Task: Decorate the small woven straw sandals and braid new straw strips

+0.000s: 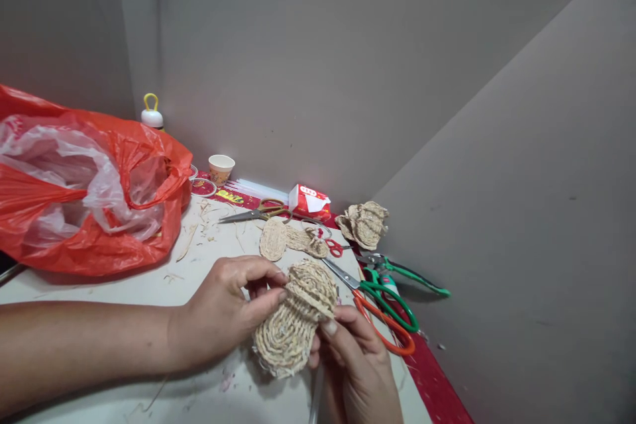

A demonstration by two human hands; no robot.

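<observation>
Between my two hands is a small woven straw slipper, its coiled sole tilted up and a curved strap or upper across the far part. My left hand pinches its left edge near the strap with thumb and forefinger. At the lower right, my right hand grips the strap's other end, thumb on top and some fingers hidden beneath. Just beyond lie flat woven straw pieces. Scissors with green and orange handles rest right beside my right hand.
A large red plastic bag fills the left side. Along the back stand a paper cup, brown-handled scissors and a tissue pack. More woven pieces and green-handled pruning shears lie by the right wall. Straw scraps litter the white tabletop.
</observation>
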